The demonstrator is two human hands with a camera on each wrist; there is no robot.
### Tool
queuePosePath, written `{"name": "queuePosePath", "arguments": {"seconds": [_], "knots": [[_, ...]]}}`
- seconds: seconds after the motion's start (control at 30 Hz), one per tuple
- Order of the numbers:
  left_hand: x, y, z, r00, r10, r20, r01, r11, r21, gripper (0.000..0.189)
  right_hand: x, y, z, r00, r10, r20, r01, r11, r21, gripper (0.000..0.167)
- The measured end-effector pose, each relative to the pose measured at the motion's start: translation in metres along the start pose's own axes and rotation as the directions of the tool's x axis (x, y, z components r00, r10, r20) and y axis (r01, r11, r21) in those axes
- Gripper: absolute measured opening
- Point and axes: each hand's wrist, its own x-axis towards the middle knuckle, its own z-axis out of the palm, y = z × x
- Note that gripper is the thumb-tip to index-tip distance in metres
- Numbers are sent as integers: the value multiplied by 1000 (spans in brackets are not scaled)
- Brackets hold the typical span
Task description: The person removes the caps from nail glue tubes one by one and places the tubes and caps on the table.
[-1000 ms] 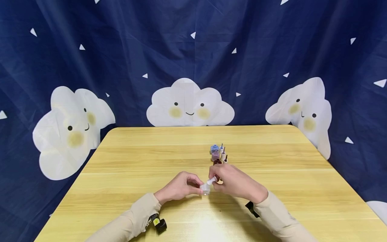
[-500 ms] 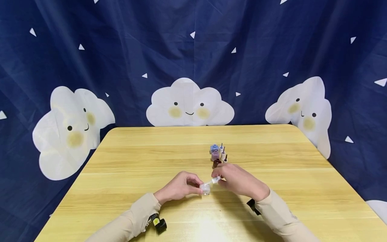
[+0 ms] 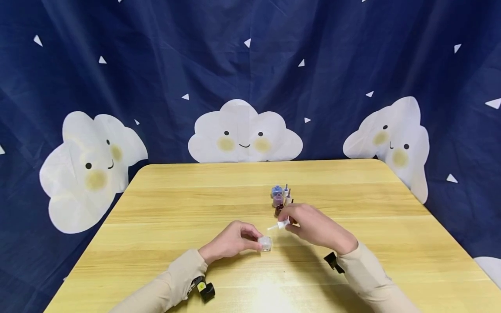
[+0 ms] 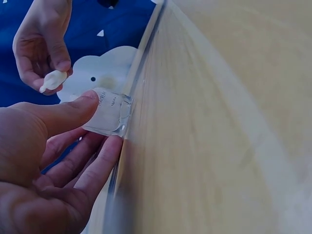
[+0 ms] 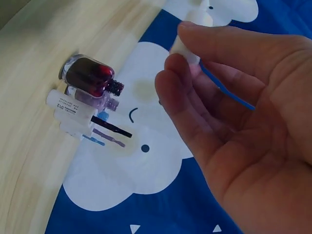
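My left hand [image 3: 232, 241] grips a small nail polish bottle [image 3: 265, 244] of clear glass with whitish polish, on the table. In the left wrist view, thumb and fingers pinch the bottle [image 4: 108, 113] by its sides, and small print shows on it. Up and to the right, my right hand [image 3: 318, 228] pinches a white brush cap [image 3: 283, 224] between thumb and fingers. Its whitish brush [image 3: 272, 227] points left, apart from the bottle. In the right wrist view the cap [image 5: 186, 51] shows between the fingertips.
Behind my right hand stand open polish bottles in a row: dark red [image 5: 85, 75], purple [image 3: 278, 200] and blue [image 3: 276, 191]. Beside them white caps [image 5: 70, 108] stand with their brushes up. A dark blue cloud-print curtain [image 3: 219, 65] hangs behind the wooden table [image 3: 188, 187].
My right hand has lifted the brush out of the whitish bottle's mouth and moved up and right with it. The left hand and the bottle have stayed in place.
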Motion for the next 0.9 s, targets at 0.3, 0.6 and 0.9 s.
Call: {"name": "queuePosePath", "arguments": {"seconds": [0.3, 0.6, 0.9], "knots": [[10, 12, -10, 997, 10, -75, -7, 999, 35, 20, -4, 13, -14, 993, 61, -98, -52, 994, 98, 23], [31, 41, -20, 989, 4, -151, -1, 1000, 23, 23, -7, 23, -18, 962, 223, -159, -165, 935, 316, 14], [50, 46, -4, 991, 28, -129, -23, 999, 35, 24, -11, 41, -3, 939, 316, -134, -219, 853, 475, 15]]}}
